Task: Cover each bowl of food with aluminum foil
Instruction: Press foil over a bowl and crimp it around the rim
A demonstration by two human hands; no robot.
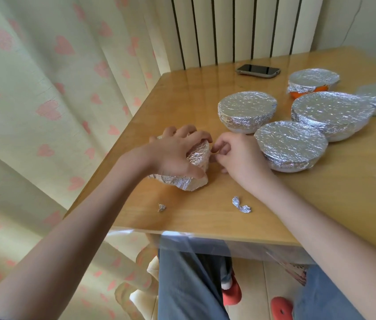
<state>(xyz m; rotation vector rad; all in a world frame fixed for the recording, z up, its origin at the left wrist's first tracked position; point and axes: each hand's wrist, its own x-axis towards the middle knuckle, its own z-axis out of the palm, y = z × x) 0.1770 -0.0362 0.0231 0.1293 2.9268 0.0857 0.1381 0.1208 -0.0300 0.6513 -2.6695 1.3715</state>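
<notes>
1. The bowl (189, 172), at the desk's (205, 218) near left corner, is gripped from above by the left hand (177, 155), fingers curled round its foil.
2. The right hand (235, 155), fingers pinched at the foil's edge, is best used to crimp it tight under the rim.

One wide-angle camera is riding on the person's head, looking forward and steeply down. It is sitting close over the near corner of the worktop (228, 218), taking in both forearms, the lap and floor below, and the curtain (44, 100) bending at the left edge.
</notes>
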